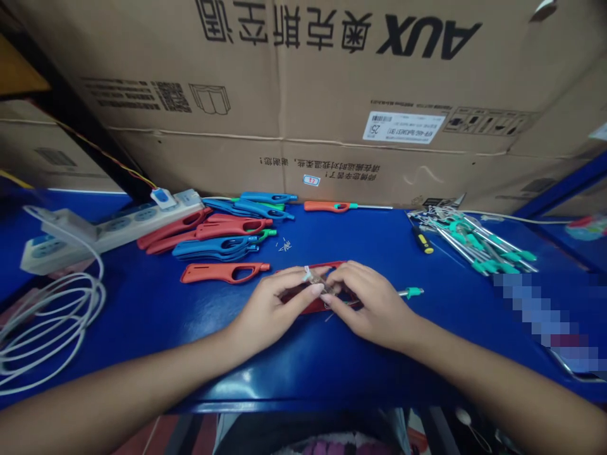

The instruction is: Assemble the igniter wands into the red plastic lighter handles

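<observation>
Near the middle of the blue table, my left hand (279, 300) and my right hand (367, 306) meet, thumbs and fingers closed on a small brownish part (327, 289) with a whitish end. Its details are partly hidden by the fingers. Beneath both hands lies a red casing (313, 308), mostly covered by them. A metal rod with a green piece (414, 292) sticks out to the right of my right hand. An orange lighter casing (213, 272) rests left of my left hand. Small pale pins (285, 245) are scattered just beyond the hands.
Red casings (177, 235) and blue casings (215, 248) are piled at the left, by a power strip (128, 222) and a coiled white cable (61, 316). An orange lighter (327, 206) lies before a large carton (308, 82). Rods with green parts (484, 243) and a screwdriver (423, 241) lie right.
</observation>
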Motion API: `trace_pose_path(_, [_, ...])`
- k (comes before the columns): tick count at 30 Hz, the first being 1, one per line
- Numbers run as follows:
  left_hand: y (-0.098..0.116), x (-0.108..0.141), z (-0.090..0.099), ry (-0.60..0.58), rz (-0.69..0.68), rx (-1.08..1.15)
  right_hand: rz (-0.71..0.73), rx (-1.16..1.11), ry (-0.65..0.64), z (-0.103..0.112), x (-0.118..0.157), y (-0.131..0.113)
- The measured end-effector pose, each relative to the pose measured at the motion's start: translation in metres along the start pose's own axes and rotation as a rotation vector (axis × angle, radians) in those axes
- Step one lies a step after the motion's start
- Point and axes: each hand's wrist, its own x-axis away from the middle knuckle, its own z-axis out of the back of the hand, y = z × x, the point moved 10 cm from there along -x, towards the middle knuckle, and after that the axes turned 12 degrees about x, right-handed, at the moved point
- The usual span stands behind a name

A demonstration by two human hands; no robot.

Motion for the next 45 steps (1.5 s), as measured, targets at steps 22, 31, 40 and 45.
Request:
trace_pose_path(22, [-0.011,0.002,0.010,-0.012,0.098,-0.188,0.186,0.187,-0.472,-0.027,0.025,0.011])
trace_pose_path(31, [-0.019,0.003,0.010,-0.032,0.160,-0.195,0.126,0.087,-0.471,-0.026,0.023,0.012])
trace_pose_path(40, [-0.009,0.004,0.001,-0.148,0.019,-0.359,-0.764,-0.879,-0.442,-0.056,0.035,0.067])
trace_pose_path(45, [-0.005,0.006,0.001,-0.152,-0.035,-0.412,-0.741,-0.968,-0.396,-0.056,0.029,0.071])
